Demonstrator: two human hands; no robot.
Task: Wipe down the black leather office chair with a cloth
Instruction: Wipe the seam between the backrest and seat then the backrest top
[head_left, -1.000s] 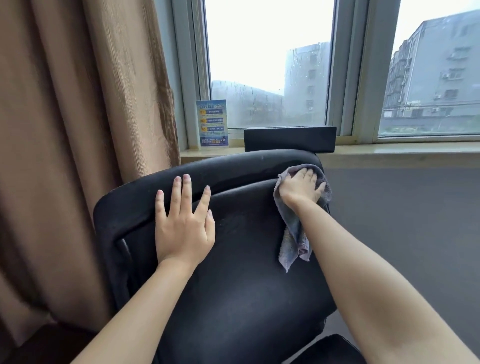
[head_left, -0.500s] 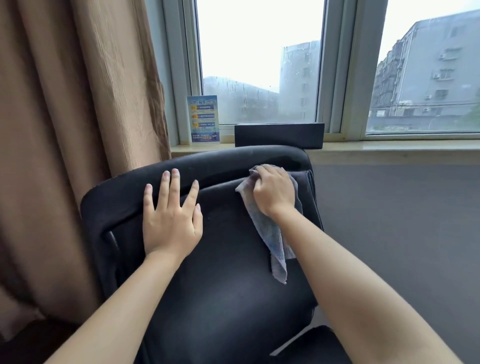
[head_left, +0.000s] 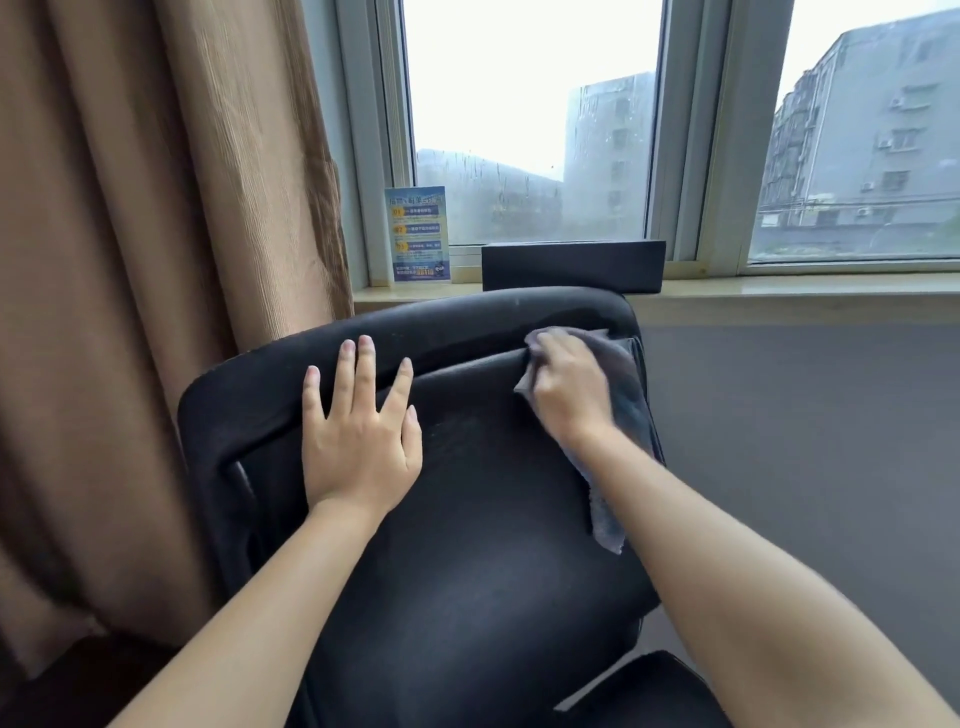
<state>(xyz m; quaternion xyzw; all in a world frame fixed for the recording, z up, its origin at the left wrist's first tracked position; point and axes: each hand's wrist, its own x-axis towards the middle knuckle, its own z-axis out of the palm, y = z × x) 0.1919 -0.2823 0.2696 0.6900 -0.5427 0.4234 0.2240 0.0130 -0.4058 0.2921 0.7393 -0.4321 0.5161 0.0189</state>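
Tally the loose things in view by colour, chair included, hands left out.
Black: 2, the office chair and the box on the windowsill
Grey: 1, the cloth
Blue: 1, the printed card
Total: 4

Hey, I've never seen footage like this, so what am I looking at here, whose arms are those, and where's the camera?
There is no machine here. The camera sits on a person's head and looks forward and down, so the two bare arms reaching in from the bottom are that person's own. In front of them is the back of a black chair. The left hand lies flat on it with fingers spread, apparently steadying it. The right hand presses a grey cloth against the chair's upper right edge; the rest of the cloth hangs down. Behind are a brown curtain, a window, and on the windowsill a small blue card and a black box.
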